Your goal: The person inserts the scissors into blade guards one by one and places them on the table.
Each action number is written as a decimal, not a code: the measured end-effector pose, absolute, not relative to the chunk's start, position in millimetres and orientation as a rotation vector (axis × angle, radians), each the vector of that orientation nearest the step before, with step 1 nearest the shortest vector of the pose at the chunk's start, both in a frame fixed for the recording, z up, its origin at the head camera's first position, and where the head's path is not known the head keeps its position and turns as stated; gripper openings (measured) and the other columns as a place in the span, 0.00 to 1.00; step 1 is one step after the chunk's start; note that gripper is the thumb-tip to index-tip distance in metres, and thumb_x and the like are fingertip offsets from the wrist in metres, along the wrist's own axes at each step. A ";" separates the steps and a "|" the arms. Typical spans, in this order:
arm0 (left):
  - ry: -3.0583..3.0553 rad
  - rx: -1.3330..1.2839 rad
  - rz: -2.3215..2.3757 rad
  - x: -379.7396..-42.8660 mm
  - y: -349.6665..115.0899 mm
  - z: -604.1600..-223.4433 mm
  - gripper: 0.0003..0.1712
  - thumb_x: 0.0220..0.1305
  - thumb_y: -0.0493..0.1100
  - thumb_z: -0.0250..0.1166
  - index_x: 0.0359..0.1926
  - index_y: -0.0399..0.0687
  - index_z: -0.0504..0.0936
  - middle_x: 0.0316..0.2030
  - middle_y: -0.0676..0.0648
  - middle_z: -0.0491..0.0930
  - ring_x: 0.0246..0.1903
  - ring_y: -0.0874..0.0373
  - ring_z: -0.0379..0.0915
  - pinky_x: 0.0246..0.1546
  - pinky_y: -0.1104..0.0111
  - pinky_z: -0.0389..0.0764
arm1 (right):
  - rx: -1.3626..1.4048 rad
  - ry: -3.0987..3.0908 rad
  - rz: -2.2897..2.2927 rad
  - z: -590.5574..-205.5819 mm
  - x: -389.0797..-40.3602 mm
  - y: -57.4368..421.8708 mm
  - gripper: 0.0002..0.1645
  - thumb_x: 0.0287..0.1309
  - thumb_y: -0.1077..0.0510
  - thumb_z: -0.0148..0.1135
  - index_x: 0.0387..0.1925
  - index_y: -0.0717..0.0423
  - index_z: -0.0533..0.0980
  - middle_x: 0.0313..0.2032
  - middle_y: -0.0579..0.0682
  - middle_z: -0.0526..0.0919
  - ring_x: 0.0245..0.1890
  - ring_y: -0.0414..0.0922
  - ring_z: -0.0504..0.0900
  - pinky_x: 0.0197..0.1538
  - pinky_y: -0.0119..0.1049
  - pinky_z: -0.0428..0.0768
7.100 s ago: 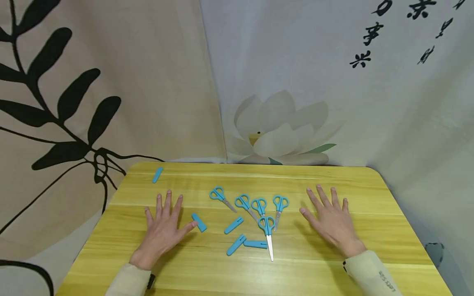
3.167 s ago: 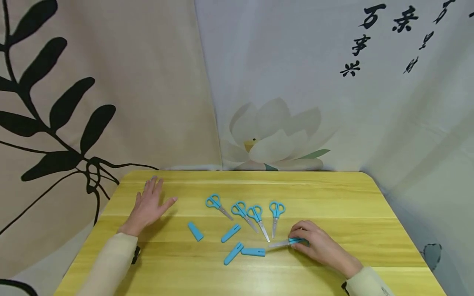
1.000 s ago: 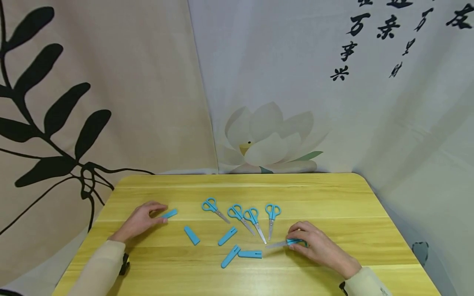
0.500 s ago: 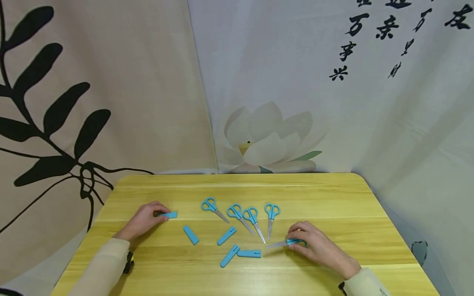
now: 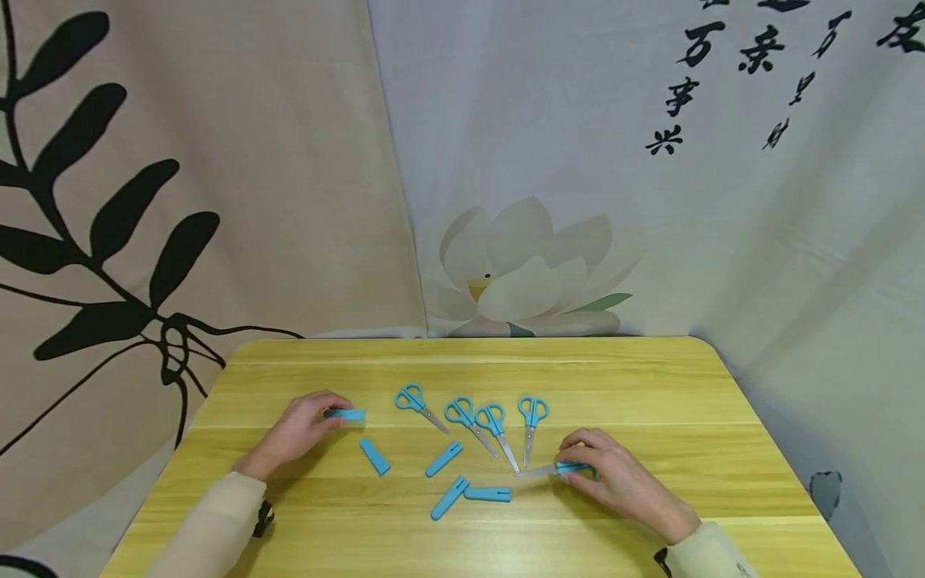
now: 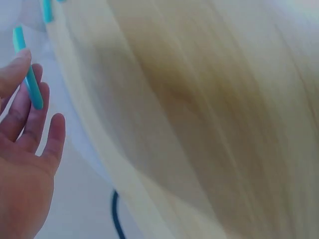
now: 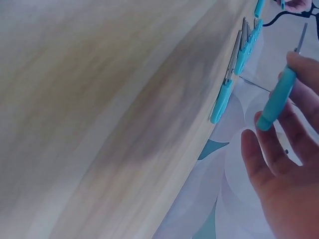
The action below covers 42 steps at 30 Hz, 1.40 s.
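A blue scissors cover [image 5: 350,415] is pinched between thumb and fingers of my left hand [image 5: 303,425], its free end pointing right. The left wrist view shows the same cover [image 6: 31,82] lying across the fingers under the thumb. My right hand [image 5: 614,478] grips a pair of scissors [image 5: 574,468] by the blue handles, and the blades point left toward the middle of the table. In the right wrist view the scissors' handle [image 7: 279,97] lies between thumb and fingertips. Several other blue-handled scissors [image 5: 533,411] lie between the hands, blades toward me.
Several more blue covers lie on the wooden table [image 5: 614,369]: one cover [image 5: 375,457] close to the left hand, another cover [image 5: 444,459] near the middle. A slanted cover [image 5: 450,498] meets a level cover [image 5: 487,494] nearer me. Printed curtains [image 5: 289,160] hang behind the table.
Both hands started open on the table. The right has picked up the front scissors, and the left has picked up the far-left cover, turned it level and moved it right.
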<state>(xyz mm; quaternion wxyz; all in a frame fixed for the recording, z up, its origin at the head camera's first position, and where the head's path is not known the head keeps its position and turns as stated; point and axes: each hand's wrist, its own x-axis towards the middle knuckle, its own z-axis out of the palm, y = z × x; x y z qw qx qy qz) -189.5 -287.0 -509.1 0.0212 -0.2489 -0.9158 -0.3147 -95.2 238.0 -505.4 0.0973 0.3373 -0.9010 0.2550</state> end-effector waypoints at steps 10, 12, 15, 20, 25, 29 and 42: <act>-2.682 -0.839 -0.894 -171.3 -254.2 -500.6 0.11 0.64 0.33 0.73 0.47 0.45 0.87 0.43 0.51 0.86 0.44 0.54 0.82 0.44 0.57 0.86 | 0.941 -2.657 0.788 -503.6 -95.9 231.1 0.11 0.59 0.59 0.76 0.44 0.51 0.86 0.49 0.45 0.84 0.46 0.39 0.83 0.46 0.38 0.86; -2.665 -0.834 -0.875 -167.5 -248.2 -498.3 0.12 0.63 0.33 0.73 0.47 0.45 0.88 0.43 0.52 0.86 0.44 0.53 0.83 0.45 0.57 0.86 | 0.933 -2.646 0.793 -503.8 -96.3 230.0 0.11 0.59 0.59 0.76 0.44 0.51 0.85 0.49 0.44 0.84 0.45 0.39 0.83 0.46 0.38 0.86; -2.639 -0.834 -0.862 -161.8 -239.4 -494.6 0.12 0.62 0.32 0.74 0.47 0.44 0.88 0.43 0.51 0.86 0.44 0.53 0.83 0.45 0.58 0.87 | 0.912 -2.646 0.789 -503.3 -96.8 228.1 0.12 0.59 0.60 0.76 0.45 0.51 0.85 0.49 0.42 0.83 0.45 0.39 0.84 0.45 0.38 0.86; -2.607 -0.831 -0.870 -152.5 -225.2 -490.0 0.13 0.61 0.32 0.75 0.46 0.44 0.88 0.42 0.51 0.86 0.42 0.55 0.83 0.43 0.60 0.87 | 0.864 -2.671 0.795 -502.2 -97.8 224.4 0.12 0.60 0.60 0.75 0.45 0.52 0.85 0.49 0.41 0.83 0.45 0.40 0.84 0.46 0.40 0.87; -2.596 -0.824 -0.898 -144.6 -213.1 -488.8 0.13 0.60 0.33 0.75 0.46 0.46 0.88 0.41 0.53 0.85 0.41 0.59 0.81 0.40 0.62 0.87 | 0.827 -2.672 0.803 -500.6 -98.2 218.9 0.11 0.60 0.59 0.75 0.45 0.52 0.85 0.48 0.40 0.84 0.45 0.41 0.85 0.47 0.41 0.87; -2.587 -0.830 -0.922 -139.3 -204.7 -489.1 0.12 0.60 0.35 0.75 0.46 0.46 0.88 0.40 0.54 0.84 0.39 0.62 0.78 0.38 0.63 0.86 | 0.809 -2.661 0.817 -499.6 -97.9 214.7 0.12 0.59 0.59 0.76 0.44 0.52 0.85 0.47 0.40 0.84 0.44 0.41 0.85 0.47 0.42 0.87; -2.537 -0.860 -0.872 -123.3 -178.9 -490.0 0.13 0.58 0.36 0.77 0.45 0.46 0.88 0.38 0.56 0.84 0.39 0.63 0.79 0.37 0.67 0.84 | 0.776 -2.631 0.824 -496.6 -98.9 203.4 0.10 0.58 0.58 0.77 0.42 0.50 0.85 0.46 0.39 0.85 0.44 0.38 0.85 0.46 0.39 0.87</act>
